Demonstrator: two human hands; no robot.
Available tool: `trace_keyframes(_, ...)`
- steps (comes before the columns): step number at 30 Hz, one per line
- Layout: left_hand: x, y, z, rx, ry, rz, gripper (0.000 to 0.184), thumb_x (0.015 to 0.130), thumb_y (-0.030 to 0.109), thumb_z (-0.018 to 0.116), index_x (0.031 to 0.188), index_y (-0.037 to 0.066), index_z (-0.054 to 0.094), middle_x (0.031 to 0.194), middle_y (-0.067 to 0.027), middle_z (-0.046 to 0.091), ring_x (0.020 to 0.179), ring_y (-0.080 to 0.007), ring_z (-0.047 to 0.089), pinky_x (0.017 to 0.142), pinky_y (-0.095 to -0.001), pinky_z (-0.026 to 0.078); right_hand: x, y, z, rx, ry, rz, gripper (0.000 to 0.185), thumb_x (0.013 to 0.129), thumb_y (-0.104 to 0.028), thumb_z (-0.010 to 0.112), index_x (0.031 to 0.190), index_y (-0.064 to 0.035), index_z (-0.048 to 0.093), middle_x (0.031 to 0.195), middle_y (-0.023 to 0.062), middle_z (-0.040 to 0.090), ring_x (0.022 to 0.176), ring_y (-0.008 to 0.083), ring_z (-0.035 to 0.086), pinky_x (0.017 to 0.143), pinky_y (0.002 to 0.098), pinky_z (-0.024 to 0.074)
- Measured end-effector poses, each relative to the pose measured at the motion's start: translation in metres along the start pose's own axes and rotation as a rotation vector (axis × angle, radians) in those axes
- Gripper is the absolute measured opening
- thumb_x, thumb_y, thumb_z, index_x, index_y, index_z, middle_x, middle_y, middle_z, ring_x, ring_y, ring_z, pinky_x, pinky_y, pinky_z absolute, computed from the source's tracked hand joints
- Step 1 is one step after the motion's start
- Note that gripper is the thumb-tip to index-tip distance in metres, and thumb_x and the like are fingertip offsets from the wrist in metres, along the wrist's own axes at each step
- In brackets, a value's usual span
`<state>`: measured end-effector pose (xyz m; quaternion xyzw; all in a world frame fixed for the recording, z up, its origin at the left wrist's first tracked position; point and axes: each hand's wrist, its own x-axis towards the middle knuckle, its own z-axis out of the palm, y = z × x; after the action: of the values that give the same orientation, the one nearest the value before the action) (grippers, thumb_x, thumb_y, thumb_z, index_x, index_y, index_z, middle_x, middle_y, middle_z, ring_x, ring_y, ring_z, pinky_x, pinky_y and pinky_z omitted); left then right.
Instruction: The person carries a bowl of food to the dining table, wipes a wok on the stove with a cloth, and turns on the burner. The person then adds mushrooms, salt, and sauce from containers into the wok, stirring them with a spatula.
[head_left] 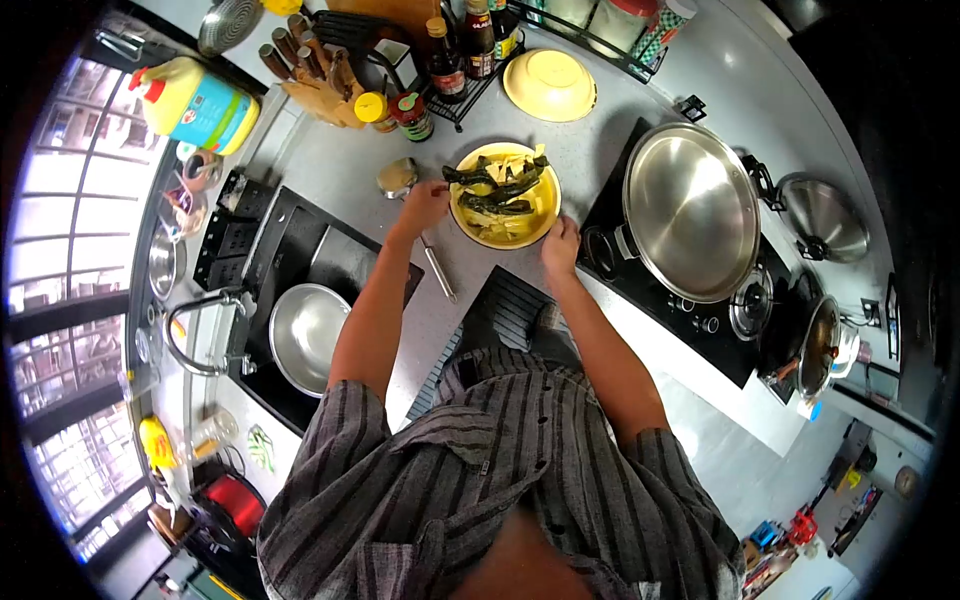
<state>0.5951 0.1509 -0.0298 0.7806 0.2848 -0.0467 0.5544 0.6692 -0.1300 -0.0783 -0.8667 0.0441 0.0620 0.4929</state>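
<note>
A yellow enamel bowl stands on the counter in front of me. In it lie dark green pickled-looking leaf vegetables on top of pale yellow pieces. My left hand is at the bowl's left rim with its fingers curled in. On the lower right rim, my right hand has its fingers closed against the bowl. Under my left forearm runs a long-handled metal ladle; its head rests on the counter beyond my hand.
A second yellow bowl lies upside down behind. At right is a large steel pan on the black stove. Left are the sink with a steel basin and faucet. Sauce bottles and a knife block stand at the back.
</note>
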Motion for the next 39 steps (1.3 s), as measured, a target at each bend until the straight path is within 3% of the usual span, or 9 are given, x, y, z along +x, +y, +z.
trace_keyframes(1,0.000,0.001,-0.003,-0.048,-0.055,-0.021,0.025,0.096,0.016,0.057,0.112,0.000,0.069,0.086,-0.0015,0.065,0.077,-0.0112,0.063,0.070,-0.0276,0.054,0.012,-0.013,-0.001,-0.001,0.020,0.004,0.029,0.102,-0.025,0.048,0.118,-0.0026,0.056,0.116,0.0175,0.061,0.106,0.0313,0.061,0.090,0.0430,0.0478)
trace_keyframes(5,0.003,-0.008,-0.004,-0.224,-0.156,0.015,0.016,0.096,0.014,0.063,0.105,0.001,0.068,0.090,-0.0033,0.068,0.081,-0.0121,0.065,0.074,-0.0279,0.057,0.021,-0.043,-0.007,-0.025,-0.018,0.095,0.022,0.103,-0.022,0.047,0.112,-0.0029,0.054,0.112,0.0175,0.059,0.103,0.0359,0.059,0.090,0.0452,0.0466)
trace_keyframes(17,-0.016,0.005,-0.021,-0.139,-0.020,0.089,0.010,0.090,0.004,0.067,0.098,-0.002,0.063,0.081,-0.0059,0.068,0.071,-0.0130,0.067,0.062,-0.0292,0.055,0.001,-0.054,-0.008,0.234,-0.027,0.007,0.011,0.103,-0.009,0.051,0.107,-0.0007,0.057,0.096,0.0071,0.060,0.087,0.0137,0.055,0.080,0.0295,0.0473)
trace_keyframes(20,-0.030,0.013,-0.044,-0.107,-0.038,0.182,0.011,0.090,0.005,0.068,0.096,-0.002,0.062,0.077,-0.0054,0.067,0.068,-0.0121,0.066,0.059,-0.0288,0.052,-0.011,-0.064,-0.008,0.221,0.012,-0.110,0.010,0.100,-0.007,0.055,0.102,0.0015,0.058,0.082,0.0102,0.062,0.073,0.0186,0.058,0.069,0.0342,0.0489)
trace_keyframes(27,-0.088,0.086,-0.087,-0.100,-0.041,0.085,0.012,0.091,0.004,0.064,0.099,-0.002,0.058,0.088,-0.0066,0.064,0.074,-0.0114,0.063,0.059,-0.0271,0.054,-0.056,-0.125,-0.045,0.273,-0.075,-0.064,0.011,0.103,-0.011,0.054,0.102,-0.0010,0.057,0.081,0.0021,0.058,0.069,0.0102,0.052,0.062,0.0283,0.0467)
trace_keyframes(33,-0.117,0.135,-0.085,-0.021,-0.077,0.218,0.012,0.092,0.001,0.062,0.100,-0.002,0.054,0.085,-0.0055,0.062,0.070,-0.0106,0.061,0.058,-0.0270,0.054,-0.084,-0.137,-0.096,0.564,-0.149,-0.006,0.009,0.106,-0.014,0.051,0.110,-0.0063,0.053,0.089,-0.0015,0.056,0.070,0.0044,0.049,0.057,0.0205,0.0422)
trace_keyframes(34,-0.124,0.145,-0.082,0.011,-0.094,0.238,0.012,0.092,0.001,0.062,0.101,-0.002,0.054,0.086,-0.0056,0.062,0.070,-0.0105,0.061,0.059,-0.0268,0.054,-0.090,-0.146,-0.106,0.583,-0.085,0.018,0.008,0.104,-0.009,0.053,0.101,-0.0012,0.054,0.087,-0.0002,0.056,0.077,0.0072,0.050,0.067,0.0242,0.0456)
trace_keyframes(37,-0.134,0.170,-0.065,0.009,-0.214,0.271,0.017,0.097,0.006,0.060,0.111,0.001,0.053,0.095,-0.0042,0.064,0.082,-0.0104,0.063,0.068,-0.0273,0.056,-0.102,-0.149,-0.144,0.593,-0.053,0.088,0.009,0.105,-0.010,0.052,0.103,-0.0015,0.054,0.090,0.0002,0.056,0.079,0.0069,0.050,0.069,0.0234,0.0458)
trace_keyframes(39,-0.134,0.182,-0.042,-0.051,-0.264,0.298,0.016,0.095,0.002,0.061,0.108,-0.001,0.053,0.090,-0.0057,0.063,0.076,-0.0097,0.062,0.064,-0.0264,0.057,-0.106,-0.129,-0.164,0.547,0.004,0.023,0.011,0.108,-0.017,0.050,0.108,-0.0065,0.053,0.086,-0.0026,0.055,0.066,0.0026,0.046,0.055,0.0189,0.0397)
